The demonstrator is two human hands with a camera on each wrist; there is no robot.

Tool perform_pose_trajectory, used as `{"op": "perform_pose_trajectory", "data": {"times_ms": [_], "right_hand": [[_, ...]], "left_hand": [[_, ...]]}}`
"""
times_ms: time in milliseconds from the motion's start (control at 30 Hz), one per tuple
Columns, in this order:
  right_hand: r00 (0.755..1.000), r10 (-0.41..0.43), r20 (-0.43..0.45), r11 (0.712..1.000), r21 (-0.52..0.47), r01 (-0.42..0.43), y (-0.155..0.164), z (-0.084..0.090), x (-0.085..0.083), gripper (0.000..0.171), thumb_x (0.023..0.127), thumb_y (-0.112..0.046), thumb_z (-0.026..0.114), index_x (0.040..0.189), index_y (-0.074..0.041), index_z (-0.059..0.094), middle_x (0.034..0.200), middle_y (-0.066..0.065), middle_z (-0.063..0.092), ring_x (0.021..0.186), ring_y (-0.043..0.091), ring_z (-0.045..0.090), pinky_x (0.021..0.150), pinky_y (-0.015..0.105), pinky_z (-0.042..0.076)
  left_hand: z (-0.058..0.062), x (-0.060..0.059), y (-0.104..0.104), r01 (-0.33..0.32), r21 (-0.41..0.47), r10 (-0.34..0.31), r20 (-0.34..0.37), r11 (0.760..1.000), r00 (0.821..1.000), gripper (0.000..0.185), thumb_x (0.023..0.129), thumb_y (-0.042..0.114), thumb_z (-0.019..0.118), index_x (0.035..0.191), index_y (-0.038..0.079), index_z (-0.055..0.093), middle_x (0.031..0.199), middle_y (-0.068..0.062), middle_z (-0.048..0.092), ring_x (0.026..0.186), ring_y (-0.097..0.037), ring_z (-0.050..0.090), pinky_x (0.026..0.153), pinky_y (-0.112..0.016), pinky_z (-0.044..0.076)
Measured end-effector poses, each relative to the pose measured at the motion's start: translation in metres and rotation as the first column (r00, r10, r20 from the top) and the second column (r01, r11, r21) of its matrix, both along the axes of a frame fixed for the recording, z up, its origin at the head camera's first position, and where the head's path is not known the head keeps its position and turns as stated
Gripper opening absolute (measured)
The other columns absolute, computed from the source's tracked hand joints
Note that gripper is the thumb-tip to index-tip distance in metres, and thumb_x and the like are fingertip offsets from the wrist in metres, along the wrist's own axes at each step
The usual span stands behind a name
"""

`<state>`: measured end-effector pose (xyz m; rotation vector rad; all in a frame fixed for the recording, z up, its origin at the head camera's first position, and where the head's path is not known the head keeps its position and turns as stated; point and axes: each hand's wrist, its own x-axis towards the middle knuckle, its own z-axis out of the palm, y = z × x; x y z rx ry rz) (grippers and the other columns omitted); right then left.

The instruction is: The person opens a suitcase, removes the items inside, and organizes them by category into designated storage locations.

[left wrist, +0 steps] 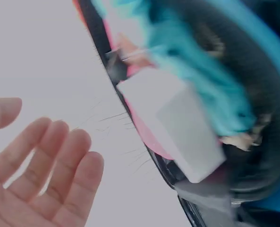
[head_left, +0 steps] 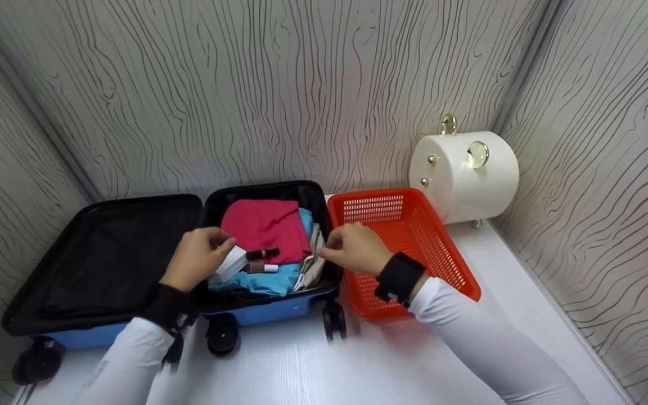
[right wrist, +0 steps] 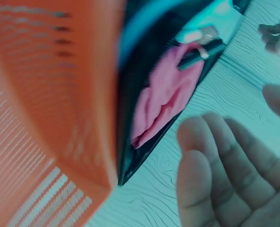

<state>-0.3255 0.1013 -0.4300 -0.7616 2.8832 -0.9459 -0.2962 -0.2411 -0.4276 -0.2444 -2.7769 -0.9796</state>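
My left hand [head_left: 197, 259] hovers with loose, empty fingers just beside the white box [head_left: 230, 263] lying on the clothes in the open suitcase [head_left: 279, 304]. My right hand [head_left: 355, 247], fingers relaxed and empty, hangs between suitcase and red basket [head_left: 448, 264].

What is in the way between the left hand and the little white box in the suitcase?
Nothing visible. The left hand hovers right beside the white box, which lies on the clothes in the open suitcase. Its fingers look open, with clear space between them and the box.
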Motion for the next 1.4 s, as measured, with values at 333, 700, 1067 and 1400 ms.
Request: {"op": "perform_pose_trajectory", "data": {"times_ms": [333, 700, 1067, 1400], "right_hand": [[0.981, -0.084, 0.176, 0.967, -0.223, 0.123, -0.034, 0.013, -0.044, 0.038, 0.100, -0.028, 0.080, 0.122, 0.002, 0.074, 0.107, 0.017, 0.075, 0.091, 0.023, 0.069, 0.083, 0.037, 0.056], [0.934, -0.136, 0.330, 0.978, -0.108, 0.181, -0.065, -0.012, -0.078, 0.037, 0.100, -0.035, 0.079, 0.096, -0.004, 0.058, 0.080, 0.001, 0.051, 0.067, 0.012, 0.048, 0.066, 0.029, 0.041], [0.903, -0.114, 0.415, 0.990, -0.032, 0.140, -0.076, -0.033, -0.089, 0.059, 0.104, -0.033, 0.071, 0.138, 0.013, 0.058, 0.125, 0.020, 0.067, 0.099, 0.024, 0.062, 0.090, 0.034, 0.053], [0.901, -0.145, 0.409, 0.986, -0.016, 0.166, -0.087, -0.046, -0.093, 0.048, 0.099, -0.029, 0.076, 0.123, 0.010, 0.063, 0.103, 0.009, 0.056, 0.092, 0.020, 0.053, 0.087, 0.030, 0.047]], "left_hand": [[0.036, -0.055, -0.006, -0.074, 0.032, 0.065, 0.235, 0.997, 0.970, 0.054, 0.106, 0.028, 0.067, 0.141, -0.012, 0.060, 0.139, -0.033, 0.066, 0.126, -0.046, 0.066, 0.106, -0.057, 0.055], [-0.006, -0.110, -0.028, -0.055, -0.063, 0.075, 0.383, 0.996, 0.921, 0.050, 0.098, 0.035, 0.074, 0.116, -0.011, 0.068, 0.097, -0.015, 0.067, 0.085, -0.027, 0.061, 0.079, -0.043, 0.054], [0.006, -0.095, -0.007, 0.054, -0.279, 0.100, 0.509, 0.959, 0.855, 0.054, 0.101, 0.024, 0.058, 0.135, -0.019, 0.059, 0.130, -0.030, 0.066, 0.097, -0.028, 0.059, 0.091, -0.039, 0.053], [0.000, -0.108, -0.005, 0.255, -0.323, -0.033, 0.560, 0.912, 0.828, 0.020, 0.095, 0.018, 0.057, 0.076, 0.012, 0.052, 0.084, -0.003, 0.053, 0.074, -0.016, 0.046, 0.067, -0.027, 0.038]]}}
